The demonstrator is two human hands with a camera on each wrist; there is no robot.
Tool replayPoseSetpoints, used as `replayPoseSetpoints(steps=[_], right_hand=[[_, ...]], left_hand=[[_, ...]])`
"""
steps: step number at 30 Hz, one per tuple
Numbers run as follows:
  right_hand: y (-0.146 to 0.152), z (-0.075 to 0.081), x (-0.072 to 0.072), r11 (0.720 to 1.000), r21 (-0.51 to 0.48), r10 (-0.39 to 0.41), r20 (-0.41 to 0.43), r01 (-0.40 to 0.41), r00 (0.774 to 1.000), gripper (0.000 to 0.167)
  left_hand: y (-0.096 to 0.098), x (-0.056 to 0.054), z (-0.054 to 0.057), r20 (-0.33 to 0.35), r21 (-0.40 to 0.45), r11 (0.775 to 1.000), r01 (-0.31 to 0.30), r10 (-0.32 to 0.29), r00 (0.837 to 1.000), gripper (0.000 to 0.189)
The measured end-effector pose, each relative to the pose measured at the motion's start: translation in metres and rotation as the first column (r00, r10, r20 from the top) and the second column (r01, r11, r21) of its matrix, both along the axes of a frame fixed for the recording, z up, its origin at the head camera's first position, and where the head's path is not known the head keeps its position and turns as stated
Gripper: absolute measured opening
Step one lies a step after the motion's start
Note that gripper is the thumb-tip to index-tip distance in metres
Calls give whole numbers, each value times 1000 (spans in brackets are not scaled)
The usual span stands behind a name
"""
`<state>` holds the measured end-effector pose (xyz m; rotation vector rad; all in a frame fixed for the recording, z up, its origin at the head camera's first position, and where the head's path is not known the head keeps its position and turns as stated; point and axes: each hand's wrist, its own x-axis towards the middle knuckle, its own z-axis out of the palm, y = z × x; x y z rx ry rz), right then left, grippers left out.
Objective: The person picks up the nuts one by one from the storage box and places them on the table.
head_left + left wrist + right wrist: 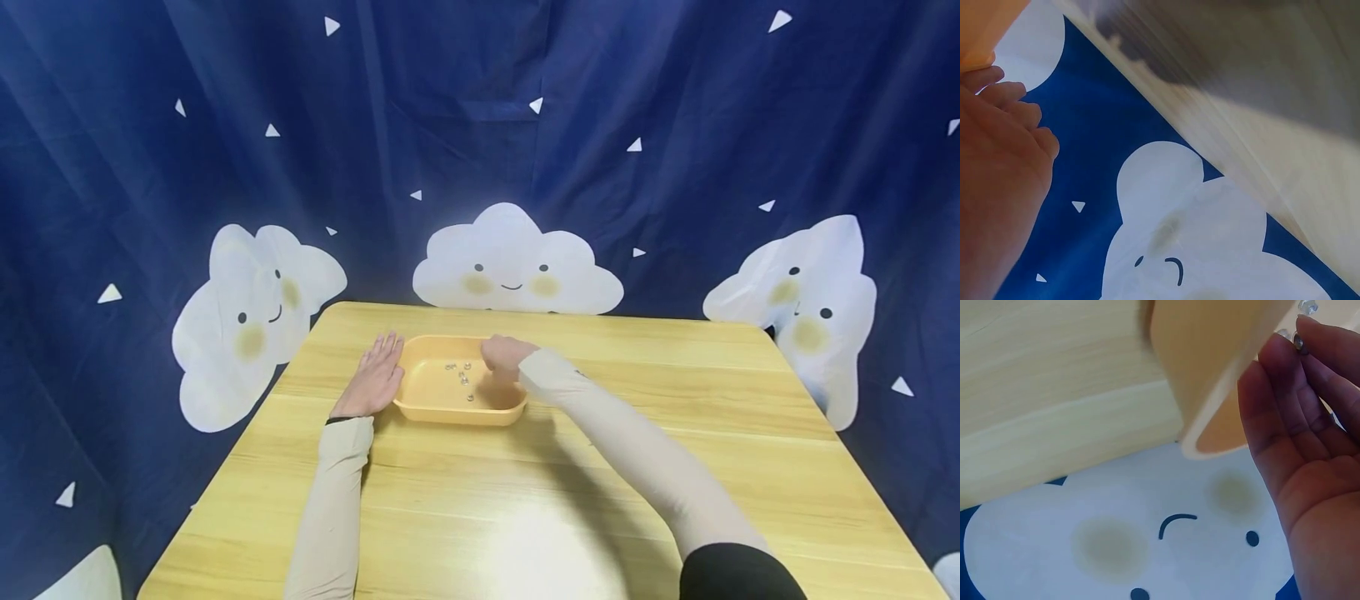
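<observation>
A shallow orange-yellow tray [459, 416] stands on the wooden table, with several small clear, shiny beads [464, 381] scattered over its floor. At the tray's left side rests my left hand [373, 379], its fingers extended along the rim; the left wrist view shows this hand [1007, 150] close to the orange wall [985, 31]. Over the tray's right end is my right hand [506, 354]. In the right wrist view, thumb and fingertip of the right hand [1310, 437] pinch a small shiny bead [1298, 342], mostly covered by the fingers. Another clear bead [1307, 307] lies beyond.
The light wooden table [450, 492] extends around the tray on all sides. Behind it hangs a dark blue curtain [480, 133] printed with white smiling clouds [517, 258] and small triangles. My right arm casts a shadow on the tabletop.
</observation>
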<state>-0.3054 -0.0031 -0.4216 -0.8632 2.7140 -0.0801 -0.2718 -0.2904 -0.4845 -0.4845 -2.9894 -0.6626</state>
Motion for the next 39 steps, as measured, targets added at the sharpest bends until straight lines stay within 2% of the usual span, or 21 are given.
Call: replayPoseSetpoints(steps=[3,8,11,17,26,34,39], right_hand=[[7,2,-2,1000,-6,16,-10,-16,1000,12],[21,4,-6,997,-59,55,-8,-55,998,47],[28,4,-7,991,-114,75,3,-74,997,55],[40,8,-6,981,-180,78,-12,-79,997,41],[68,12,-13,949,-280,129,-69,-143,989,49],[87,8,-11,932,-332,116,-110,-147,987,33],[97,0,-9,933,-329,119,-107,-148,987,47]], left_hand=[[0,-1,-1,10,5,1000,2,-2,1000,60],[0,-1,-1,23,19,1000,-1,0,1000,61],[-1,0,-1,28,23,1000,-3,2,1000,61],[0,1,0,26,23,1000,-7,6,1000,60],[0,0,2,33,38,999,-3,1,999,62],[-2,-1,2,40,36,999,2,-4,999,61],[-1,0,1,39,42,999,10,-12,999,61]])
